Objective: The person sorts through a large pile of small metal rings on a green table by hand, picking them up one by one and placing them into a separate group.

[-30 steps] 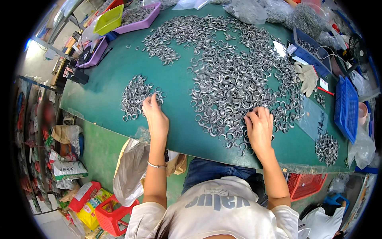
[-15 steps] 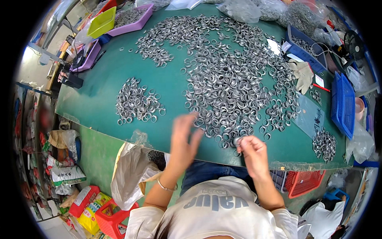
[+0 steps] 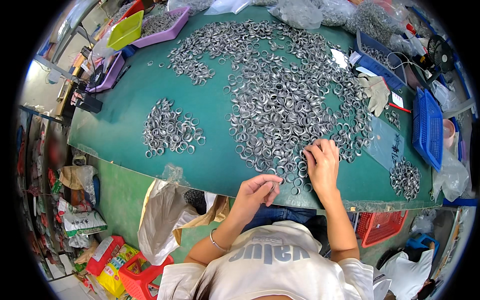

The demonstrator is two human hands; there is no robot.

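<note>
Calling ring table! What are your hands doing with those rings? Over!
Left hand apparently pinching a metal ring. Right hand at big ring pile, grip unclear. Loose rings between hands.

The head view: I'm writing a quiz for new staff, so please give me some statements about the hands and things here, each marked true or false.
1. The right hand is at the large ring pile. True.
2. The left hand is on the left ring pile. False: the left hand is near the front edge of the table, apart from the left ring pile.
3. The glove lies at the right side of the large ring pile. True.
4. The lime tray is at the far right. False: the lime tray is at the far left.
5. The table is green. True.
</note>
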